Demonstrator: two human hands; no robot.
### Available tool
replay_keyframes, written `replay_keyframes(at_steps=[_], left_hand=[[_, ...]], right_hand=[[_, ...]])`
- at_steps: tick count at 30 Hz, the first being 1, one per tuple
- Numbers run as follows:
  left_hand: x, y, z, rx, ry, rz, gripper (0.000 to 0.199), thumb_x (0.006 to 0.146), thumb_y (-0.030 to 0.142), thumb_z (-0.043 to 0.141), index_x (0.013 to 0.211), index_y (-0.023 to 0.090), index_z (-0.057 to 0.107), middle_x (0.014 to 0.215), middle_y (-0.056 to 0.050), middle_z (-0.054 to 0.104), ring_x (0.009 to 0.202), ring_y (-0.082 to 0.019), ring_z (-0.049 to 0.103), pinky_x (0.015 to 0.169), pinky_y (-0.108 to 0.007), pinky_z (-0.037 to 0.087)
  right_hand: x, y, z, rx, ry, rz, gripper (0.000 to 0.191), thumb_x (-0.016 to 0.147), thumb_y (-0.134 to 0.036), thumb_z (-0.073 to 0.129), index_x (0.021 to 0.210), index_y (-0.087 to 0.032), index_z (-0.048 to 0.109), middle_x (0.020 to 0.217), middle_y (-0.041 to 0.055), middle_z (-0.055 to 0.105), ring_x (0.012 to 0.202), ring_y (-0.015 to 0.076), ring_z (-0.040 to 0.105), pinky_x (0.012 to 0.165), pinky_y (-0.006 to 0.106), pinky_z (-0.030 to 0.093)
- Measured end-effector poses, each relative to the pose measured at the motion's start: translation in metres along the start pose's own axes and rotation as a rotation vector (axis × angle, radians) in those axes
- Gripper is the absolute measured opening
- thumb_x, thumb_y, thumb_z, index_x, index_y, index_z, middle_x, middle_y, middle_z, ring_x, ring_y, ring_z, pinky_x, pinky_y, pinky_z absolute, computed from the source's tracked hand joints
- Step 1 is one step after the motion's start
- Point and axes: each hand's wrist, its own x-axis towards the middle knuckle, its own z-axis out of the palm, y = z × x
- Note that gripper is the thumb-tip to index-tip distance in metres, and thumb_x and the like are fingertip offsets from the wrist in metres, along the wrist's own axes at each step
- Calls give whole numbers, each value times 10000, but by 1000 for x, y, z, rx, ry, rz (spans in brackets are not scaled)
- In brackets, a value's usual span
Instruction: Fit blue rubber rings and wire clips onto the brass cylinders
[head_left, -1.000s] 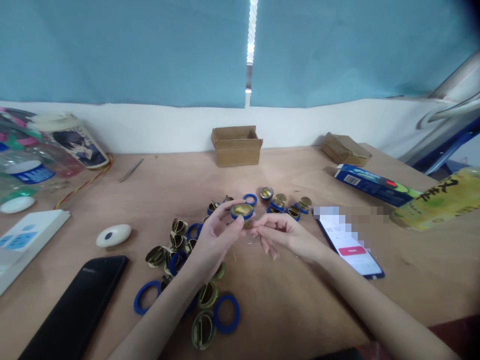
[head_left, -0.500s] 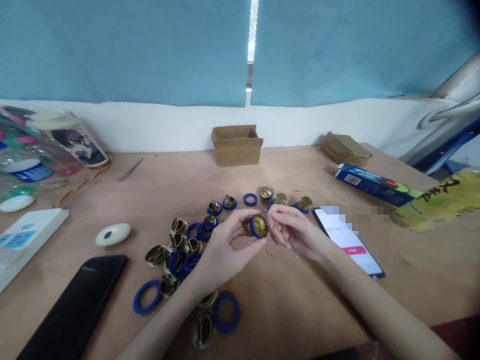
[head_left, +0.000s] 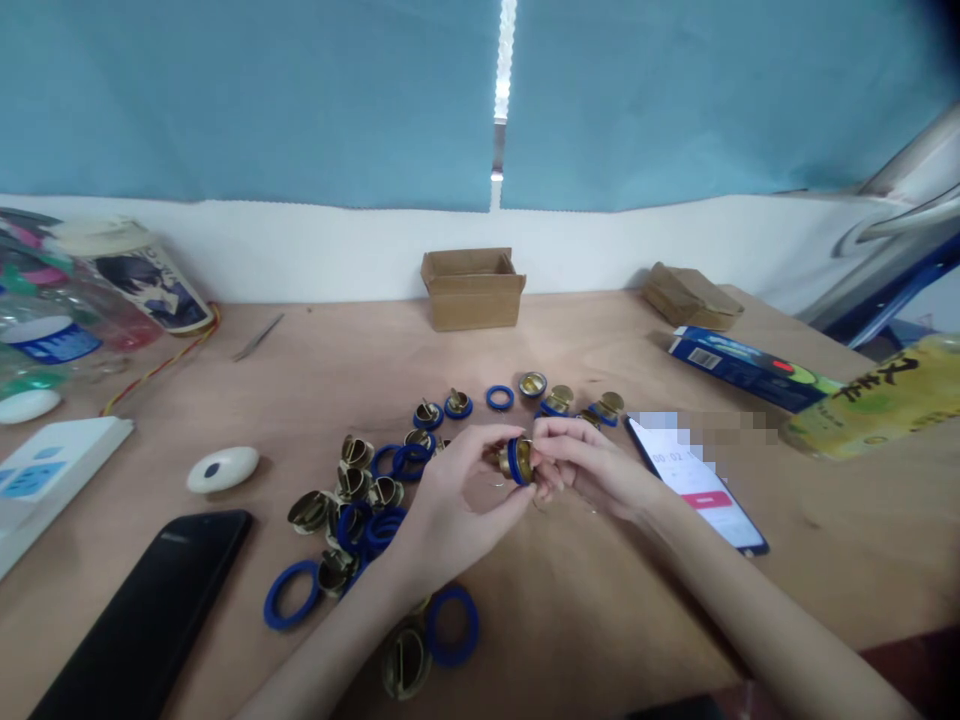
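Between the thumb and fingers of my left hand (head_left: pixel 457 495) is a round brass-coloured fitting (head_left: pixel 520 461) with a blue ring around it, tilted on its side. The fingers of my right hand (head_left: pixel 596 462) are pinched together at the fitting's right face; whatever they hold is too small to make out. Thin wire-like bits show beneath the fingers. Left of my left hand lie loose brass fittings (head_left: pixel 309 510) and blue rings (head_left: pixel 292 594). Beyond my hands, several brass fittings with blue rings (head_left: pixel 558 400) stand in a loose row.
An open cardboard box (head_left: pixel 475 300) stands by the wall. To the right are a phone showing a timer (head_left: pixel 709 500), a blue carton (head_left: pixel 750 368) and a yellow packet (head_left: pixel 877 400). A dark phone (head_left: pixel 150 610), a white oval object (head_left: pixel 223 470) and bottles (head_left: pixel 52 340) are on the left.
My right hand has moved slightly left, so its fingers now meet the fitting. The fitting has turned a little, showing more of its side.
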Motion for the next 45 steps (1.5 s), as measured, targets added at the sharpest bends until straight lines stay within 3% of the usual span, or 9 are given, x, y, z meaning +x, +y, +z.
replay_keyframes(at_steps=[11, 23, 33, 45], left_hand=[[0, -2, -2, 168, -27, 97, 360, 824, 202, 717, 1165, 238, 606, 1127, -77, 676, 1019, -252, 679, 959, -418, 516], [0, -3, -1, 113, -4, 56, 384, 814, 181, 724, 1177, 225, 606, 1158, -87, 679, 1040, -251, 680, 979, -410, 520], [1, -3, -3, 330, 34, 253, 382, 824, 146, 680, 1187, 213, 581, 1108, -57, 672, 985, -188, 671, 892, -339, 553], [1, 1, -1, 417, 28, 319, 372, 795, 101, 665, 1148, 197, 597, 1022, -34, 676, 897, -148, 650, 808, -272, 538]], right_hand=[[1, 6, -5, 9, 10, 8, 228, 802, -310, 778, 736, -167, 613, 647, -37, 610, 567, 74, 604, 556, 184, 483], [1, 7, -3, 21, 20, -43, 202, 840, -299, 755, 761, -166, 626, 651, -35, 615, 578, 67, 601, 573, 173, 490], [1, 7, -4, -33, 31, -63, 209, 866, -331, 729, 770, -181, 620, 631, -35, 618, 561, 76, 604, 494, 162, 448], [0, 6, -6, -134, 10, -68, 213, 830, -301, 757, 736, -171, 617, 675, -23, 662, 593, 74, 601, 558, 176, 444]])
